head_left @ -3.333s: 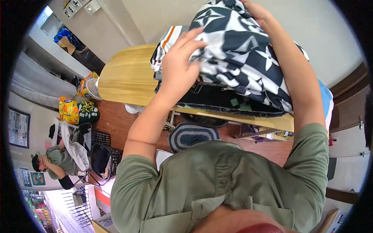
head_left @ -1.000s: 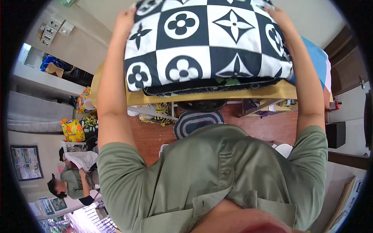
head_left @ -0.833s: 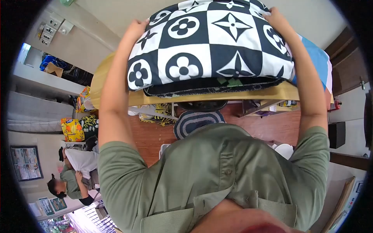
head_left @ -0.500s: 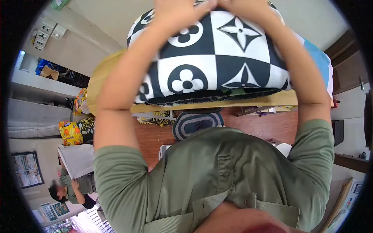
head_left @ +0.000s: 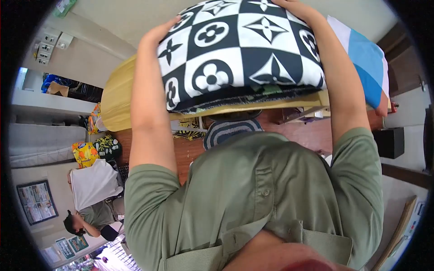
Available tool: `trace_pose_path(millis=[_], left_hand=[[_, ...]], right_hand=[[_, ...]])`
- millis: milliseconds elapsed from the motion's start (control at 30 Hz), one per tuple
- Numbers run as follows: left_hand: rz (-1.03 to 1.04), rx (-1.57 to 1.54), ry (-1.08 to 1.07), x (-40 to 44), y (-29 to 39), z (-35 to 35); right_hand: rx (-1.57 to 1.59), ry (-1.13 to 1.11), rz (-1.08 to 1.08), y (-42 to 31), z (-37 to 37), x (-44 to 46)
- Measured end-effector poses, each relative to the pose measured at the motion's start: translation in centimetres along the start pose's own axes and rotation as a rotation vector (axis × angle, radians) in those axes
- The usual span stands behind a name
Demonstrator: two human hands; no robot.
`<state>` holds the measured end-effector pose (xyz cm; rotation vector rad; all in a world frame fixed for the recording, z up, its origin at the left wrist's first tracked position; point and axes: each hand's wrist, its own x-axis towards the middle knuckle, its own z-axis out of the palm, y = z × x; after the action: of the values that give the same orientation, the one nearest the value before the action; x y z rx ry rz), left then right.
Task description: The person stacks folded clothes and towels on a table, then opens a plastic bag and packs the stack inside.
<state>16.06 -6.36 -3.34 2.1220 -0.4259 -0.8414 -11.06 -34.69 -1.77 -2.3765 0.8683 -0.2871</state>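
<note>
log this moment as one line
left hand: on bundle's left edge | right hand: on its far right edge | bundle: checkered, atop dark cloth

Table [head_left: 118, 99], one: yellowish wood-grain top, rounded left end, that end bare. Upon it: dark cloth [head_left: 246, 96], green patches, stitched edge; above this, checkered black-and-white textile [head_left: 221, 49], flower and star motifs, bulging. At right: colour-blocked cloth [head_left: 364, 63], largely blue, hanging past the edge.
</note>
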Motion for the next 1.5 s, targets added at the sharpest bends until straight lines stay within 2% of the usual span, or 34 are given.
trace_pose_path(millis=[33,67,133,200,233,300,333,367,400,433,467,533,567,600,633,667,800,833,1000,1100,1133,1200,1233,1300,1367,1400,1433,1467,1500], left_hand=[[-0.008,-0.148,-0.054,-0.9,-0.3,-0.2],[-0.018,-0.294,-0.106,-1.7,-0.7,-0.5],[0.053,-0.34,-0.116,0.6,-2.7,-3.6],[0.123,-0.003,0.209,-5.1,-0.8,-2.9],[0.361,0.411,0.604,-3.1,-2.0,-5.1],[0.628,0.397,0.685,-11.1,1.5,-0.6],[0.667,0.214,0.448,-15.8,3.5,3.1],[0.693,0.031,0.21,-19.3,4.9,7.3],[1.021,0.164,0.103,-20.5,5.0,11.0],[1.333,0.47,0.172,-21.8,6.2,14.8],[1.634,0.793,0.245,-22.9,7.5,17.7],[1.653,1.039,0.651,-22.8,6.9,21.4],[1.614,1.104,0.6,-20.6,6.4,22.4],[1.575,1.17,0.55,-18.5,6.6,23.0],[1.434,0.947,0.349,-18.6,7.4,22.6],[1.121,0.904,0.29,-19.5,8.6,22.1],[0.868,0.248,0.101,-19.2,11.0,18.9],[0.77,0.186,0.168,-20.1,11.5,18.9],[0.931,-0.034,0.09,-17.9,11.0,17.7],[0.735,0.152,0.204,-21.0,11.9,18.0],[0.732,0.15,0.211,-20.6,11.8,17.8],[0.729,0.065,0.055,-19.0,11.6,17.2],[0.799,0.048,0.042,-18.8,11.6,17.2],[0.84,0.065,0.011,-18.3,11.6,16.8],[0.865,0.084,-0.049,-17.3,11.8,16.5],[0.8,0.151,-0.015,-18.1,12.2,16.6],[0.808,0.2,0.018,-18.9,12.5,16.7],[0.819,0.254,0.049,-19.7,12.6,16.8],[0.778,0.28,0.096,-20.7,12.4,16.9]], right_hand=[[0.067,-0.019,0.036,0.2,-0.6,-0.6],[0.238,-0.053,-0.029,1.4,-1.0,-0.7],[0.369,-0.018,0.046,3.3,-2.3,-1.7],[0.506,0.229,0.032,3.6,-3.4,-6.0],[0.38,0.407,-0.002,5.8,-3.7,-6.1],[0.586,0.579,-0.033,6.5,-4.6,-10.2],[0.712,0.634,-0.032,6.2,-4.9,-12.2],[0.71,0.636,-0.028,6.3,-4.8,-13.5],[0.791,0.74,-0.068,6.3,-4.6,-14.7],[0.873,0.84,-0.108,6.2,-4.2,-15.7],[0.874,0.833,-0.107,5.9,-4.0,-16.6],[0.842,0.924,-0.319,5.7,-3.6,-18.1],[0.819,0.934,-0.445,6.5,-3.0,-18.3],[0.826,0.939,-0.454,6.7,-2.7,-19.0],[0.754,0.94,-0.512,6.7,-2.5,-20.3],[0.68,0.94,-0.567,6.7,-2.1,-21.3],[0.628,0.988,-0.528,7.0,-0.3,-23.0],[0.532,0.993,-0.574,6.6,0.0,-23.1],[0.322,1.088,-0.711,5.6,0.9,-22.7],[0.276,1.083,-0.698,4.7,1.2,-22.8],[0.281,1.078,-0.704,4.6,1.4,-22.8],[-0.302,0.808,-0.449,4.7,2.7,-22.3],[-0.304,0.718,-0.292,4.9,4.5,-21.4],[-0.277,0.809,-0.38,0.7,4.5,-22.5],[-0.097,0.659,-0.743,-3.6,5.4,-23.3],[-0.143,0.548,-0.865,-4.5,7.8,-21.9],[-0.268,0.439,-0.807,-4.9,9.7,-21.4],[-0.308,0.449,-0.816,-5.2,9.5,-21.9],[-0.172,0.49,-0.843,-5.2,8.9,-22.7]])
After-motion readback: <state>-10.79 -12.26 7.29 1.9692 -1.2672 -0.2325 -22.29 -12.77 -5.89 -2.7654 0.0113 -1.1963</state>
